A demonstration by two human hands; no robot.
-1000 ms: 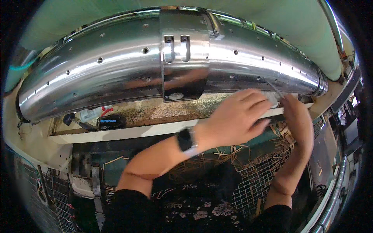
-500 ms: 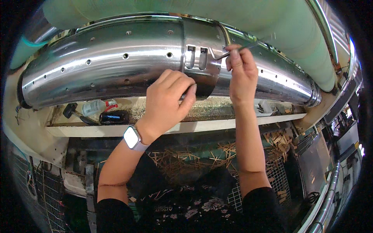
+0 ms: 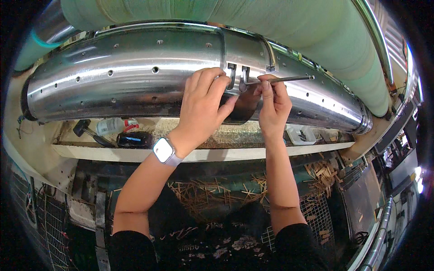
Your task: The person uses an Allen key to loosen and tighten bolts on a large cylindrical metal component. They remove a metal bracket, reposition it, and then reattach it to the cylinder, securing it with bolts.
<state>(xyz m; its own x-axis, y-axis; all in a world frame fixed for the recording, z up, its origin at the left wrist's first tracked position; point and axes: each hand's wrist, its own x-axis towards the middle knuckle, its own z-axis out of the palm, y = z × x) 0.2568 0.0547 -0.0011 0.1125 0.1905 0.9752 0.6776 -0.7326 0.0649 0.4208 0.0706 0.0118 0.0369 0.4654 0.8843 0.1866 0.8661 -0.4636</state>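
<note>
A long shiny metal cylinder with rows of holes spans the view, and a metal band with two slots wraps its middle. My left hand rests on the cylinder beside the left slot, fingertips bent against the band; whether it pinches anything there is hidden. My right hand grips a hex key between thumb and fingers. The key's long arm points right, and its short bent end sits at the right slot.
Behind the cylinder lies a large pale green roller. On the ledge below are a mallet, a spray bottle, a dark object and a white tray. Scattered strips lie lower down.
My right hand has brought the hex key down and left, its bent end now at the right slot. My left hand has moved up and right onto the band. The view has shifted slightly.
</note>
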